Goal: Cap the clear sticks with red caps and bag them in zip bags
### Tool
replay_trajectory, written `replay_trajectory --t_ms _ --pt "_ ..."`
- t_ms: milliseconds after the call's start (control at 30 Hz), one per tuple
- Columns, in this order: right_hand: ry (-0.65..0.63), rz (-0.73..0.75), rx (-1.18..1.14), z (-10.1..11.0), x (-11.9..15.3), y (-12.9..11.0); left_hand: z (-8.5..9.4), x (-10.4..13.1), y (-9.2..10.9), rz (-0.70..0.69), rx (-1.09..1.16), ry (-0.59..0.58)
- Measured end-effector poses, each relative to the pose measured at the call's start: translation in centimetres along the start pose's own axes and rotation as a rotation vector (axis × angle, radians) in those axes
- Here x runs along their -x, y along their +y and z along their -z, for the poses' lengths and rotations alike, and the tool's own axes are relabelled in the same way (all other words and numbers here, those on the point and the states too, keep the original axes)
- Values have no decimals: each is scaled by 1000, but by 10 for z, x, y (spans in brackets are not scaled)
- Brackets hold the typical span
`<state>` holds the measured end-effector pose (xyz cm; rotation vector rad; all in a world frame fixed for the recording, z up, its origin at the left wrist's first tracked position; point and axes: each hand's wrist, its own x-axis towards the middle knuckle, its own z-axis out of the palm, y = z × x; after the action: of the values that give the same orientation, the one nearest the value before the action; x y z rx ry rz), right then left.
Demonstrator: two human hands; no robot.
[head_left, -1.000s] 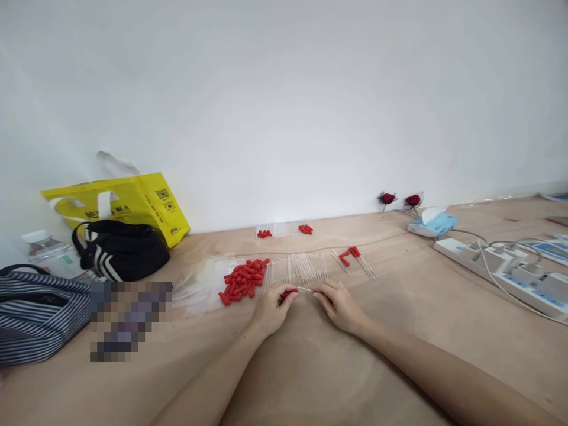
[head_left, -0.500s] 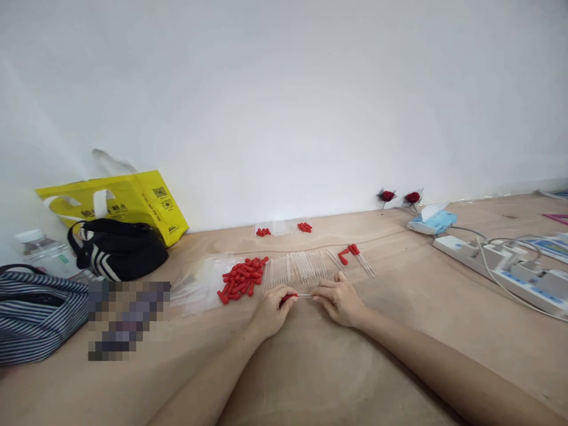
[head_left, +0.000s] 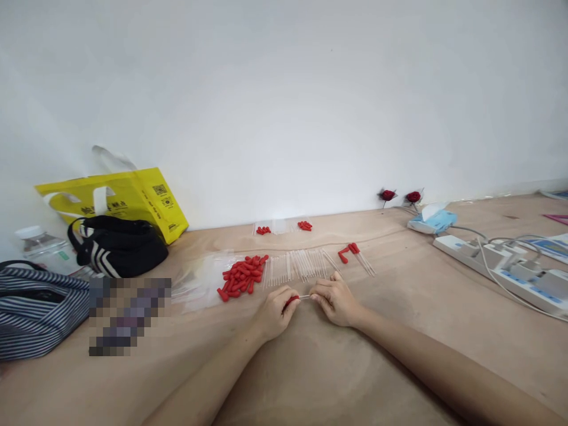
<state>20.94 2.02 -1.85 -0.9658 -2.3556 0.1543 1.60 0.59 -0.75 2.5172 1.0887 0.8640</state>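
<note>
My left hand (head_left: 278, 309) is closed around a red rubber dropper bulb (head_left: 291, 300), part of which shows between thumb and fingers. My right hand (head_left: 333, 300) pinches a thin clear glass tube (head_left: 305, 296) that spans the gap to the bulb. Whether the tube's end is inside the bulb is hidden by the fingers. Beyond my left hand lies a heap of red bulbs (head_left: 242, 277). A row of glass tubes (head_left: 295, 266) lies behind both hands. To its right are tubes fitted with red bulbs (head_left: 354, 248) and a loose red bulb (head_left: 342, 256).
Clear plastic bags (head_left: 202, 281) lie left of the heap; bagged red bulbs (head_left: 263, 231) lie by the wall. Yellow bag (head_left: 133, 195), black pouch (head_left: 126, 245) and striped bag (head_left: 42, 319) stand left. Tissue pack (head_left: 432, 220) and power strip (head_left: 501, 275) with cables are at right.
My left hand has turned slightly, and more of the red bulb shows at its fingertips. The hands are slightly closer, with a shorter stretch of tube between them.
</note>
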Motion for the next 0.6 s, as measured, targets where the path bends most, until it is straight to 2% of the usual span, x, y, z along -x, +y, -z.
replay_trajectory --t_ms 233,367,600 --pt "-60 0 -40 1 -4 -2 4 0 2 0 10 -60" --pt "-96 13 -89 3 -5 0 6 -1 4 10 24 -56" --pt "-128 102 0 25 -5 1 8 -2 7 43 21 -23"
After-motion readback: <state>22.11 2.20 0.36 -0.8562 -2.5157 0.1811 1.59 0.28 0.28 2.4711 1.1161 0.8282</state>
